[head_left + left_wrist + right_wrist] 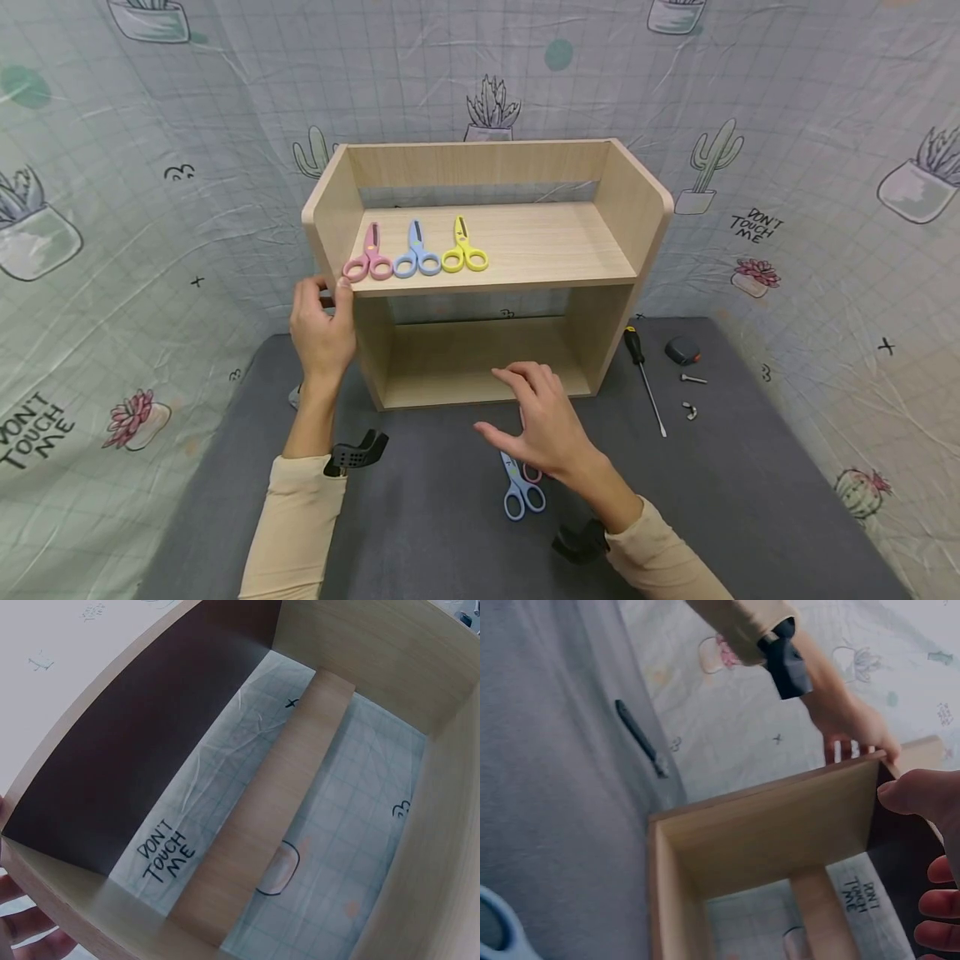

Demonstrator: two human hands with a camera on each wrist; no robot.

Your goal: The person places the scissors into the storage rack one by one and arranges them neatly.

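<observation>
A light wooden two-tier shelf [480, 285] stands on the dark table. My left hand [322, 329] holds its left side panel, thumb at the front edge and fingers [37, 934] along the outer face. Pink scissors [367, 258], blue scissors [416, 254] and yellow scissors [462, 250] lie in a row on the upper board, handles toward me. In front of the lower compartment my right hand [543, 421] hovers with its fingers apart, holding nothing. Below it lie another pair of blue scissors [517, 487] and a pink-handled pair [532, 474], mostly hidden by the hand.
Right of the shelf lie a screwdriver [641, 371], a black tape measure [682, 350], a bolt [693, 379] and a small metal piece [689, 410]. Another dark tool [641, 739] lies left of the shelf. A printed cloth [225, 167] hangs behind and at the sides.
</observation>
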